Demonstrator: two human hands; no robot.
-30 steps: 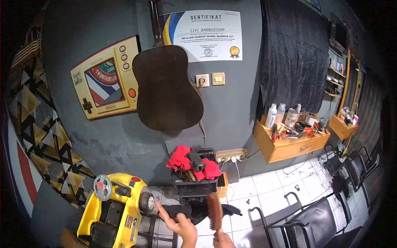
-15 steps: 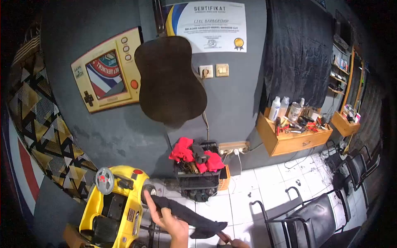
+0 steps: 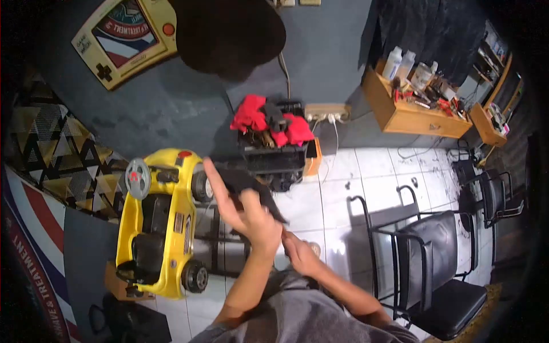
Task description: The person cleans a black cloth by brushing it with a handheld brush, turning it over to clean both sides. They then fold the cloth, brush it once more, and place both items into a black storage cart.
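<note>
My left hand point(image 3: 245, 222) is raised in front of a piece of black cloth point(image 3: 257, 191), its index finger stretched up and its thumb apart. The other fingers are partly hidden, and the cloth runs behind them, held at this side. My right hand point(image 3: 300, 254) is close beside my left wrist with its fingers drawn together at the cloth's lower end. What exactly lies between those fingers is mostly hidden. Beyond the cloth, a black crate point(image 3: 271, 163) stands by the wall with red cloths point(image 3: 250, 114) and a dark grey cloth on top.
A yellow toy car point(image 3: 186, 228) stands at my left. Black chairs point(image 3: 432, 251) are on the right. A wooden wall drawer point(image 3: 423, 117) carries bottles and tools. The dark guitar-shaped object point(image 3: 229, 37) hangs on the wall, above a power strip point(image 3: 329, 111).
My view has tilted down, so the wall things sit higher and my torso shows. My right hand has come up to my left wrist, and the cloth is less stretched out.
</note>
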